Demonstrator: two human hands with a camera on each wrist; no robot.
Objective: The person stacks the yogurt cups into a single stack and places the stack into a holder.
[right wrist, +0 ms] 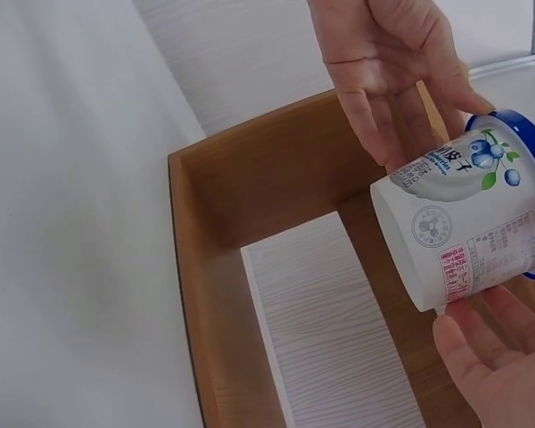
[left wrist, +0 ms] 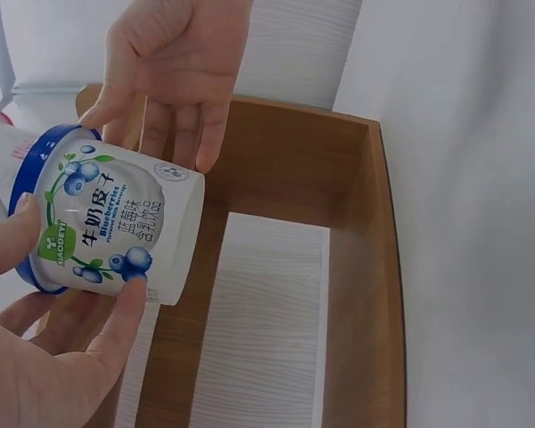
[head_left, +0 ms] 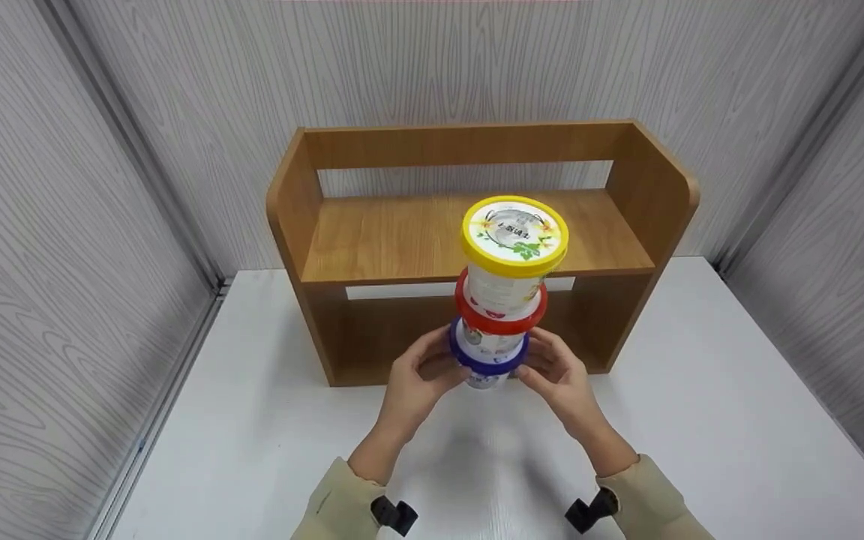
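Observation:
Three yogurt cups stand stacked, held up in front of a small wooden shelf. On top is the yellow-lidded cup [head_left: 514, 236], printed with flowers. Below it sits the red-lidded cup [head_left: 502, 324], and the blue-lidded cup [left wrist: 116, 223] with blueberry print forms the bottom. My left hand [head_left: 417, 379] grips the bottom cup from the left, thumb at its blue lid. From the right, my right hand [head_left: 563, 379] holds the same cup, its thumb near the rim. In both wrist views the fingers spread along the cup's sides, leaving its base uncovered.
Behind the stack, the two-tier wooden shelf [head_left: 379, 232] stands on a white table [head_left: 252, 450], with an upper board and a lower compartment. Pale wood-grain panels [head_left: 462, 67] enclose the back and both sides. Shadows fall on the table below the hands.

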